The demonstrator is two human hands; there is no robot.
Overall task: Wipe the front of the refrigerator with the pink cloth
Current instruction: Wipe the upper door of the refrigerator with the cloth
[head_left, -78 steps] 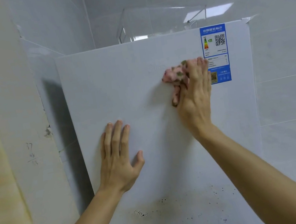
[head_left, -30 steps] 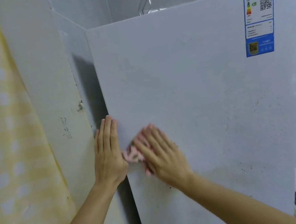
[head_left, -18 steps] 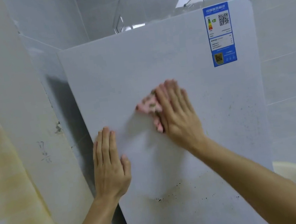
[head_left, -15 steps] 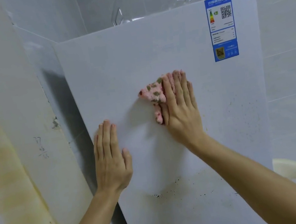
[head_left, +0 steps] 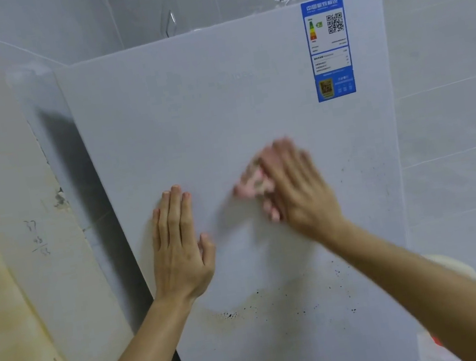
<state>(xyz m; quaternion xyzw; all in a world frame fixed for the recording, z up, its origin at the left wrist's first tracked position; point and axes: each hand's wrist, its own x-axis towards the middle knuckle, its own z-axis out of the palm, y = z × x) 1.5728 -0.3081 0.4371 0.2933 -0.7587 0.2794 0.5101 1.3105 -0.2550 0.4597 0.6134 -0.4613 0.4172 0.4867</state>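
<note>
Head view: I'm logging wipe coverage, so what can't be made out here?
Pink cloth: motion-blurred, mostly under the right hand; its pattern is lost.
Blue label: small print too small to read.
Refrigerator: lower front cut off by the bottom edge.
Pale object at right: partly behind the right forearm, unidentifiable.

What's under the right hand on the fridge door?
The pink cloth, pressed against the refrigerator front by the right hand. Only its blurred left edge shows; the rest is covered.
</note>
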